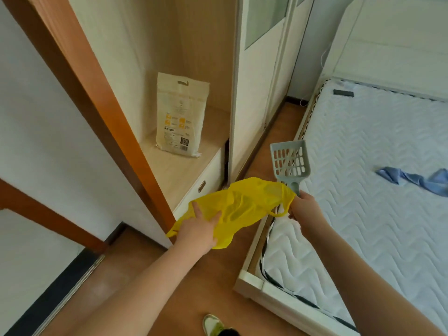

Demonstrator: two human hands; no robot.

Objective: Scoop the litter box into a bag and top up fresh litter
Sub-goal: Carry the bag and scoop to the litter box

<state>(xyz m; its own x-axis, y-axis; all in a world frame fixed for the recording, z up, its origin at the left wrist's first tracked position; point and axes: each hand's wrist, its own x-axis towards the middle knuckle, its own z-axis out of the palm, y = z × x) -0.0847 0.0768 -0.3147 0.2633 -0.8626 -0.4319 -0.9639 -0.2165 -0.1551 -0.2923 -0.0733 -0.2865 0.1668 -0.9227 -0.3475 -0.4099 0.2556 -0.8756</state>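
bag (238,209) mid-frame: thin, limp, slippery; best held by its handles. left hand (200,230) grips bag, right hand (304,206) grips scoop (289,163) w/ bag handle.

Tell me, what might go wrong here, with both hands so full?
The right hand holds both the scoop and a handle of the yellow bag, so either could slip. The left hand is also on the bag, leaving neither hand free for the litter sack on the wardrobe shelf.
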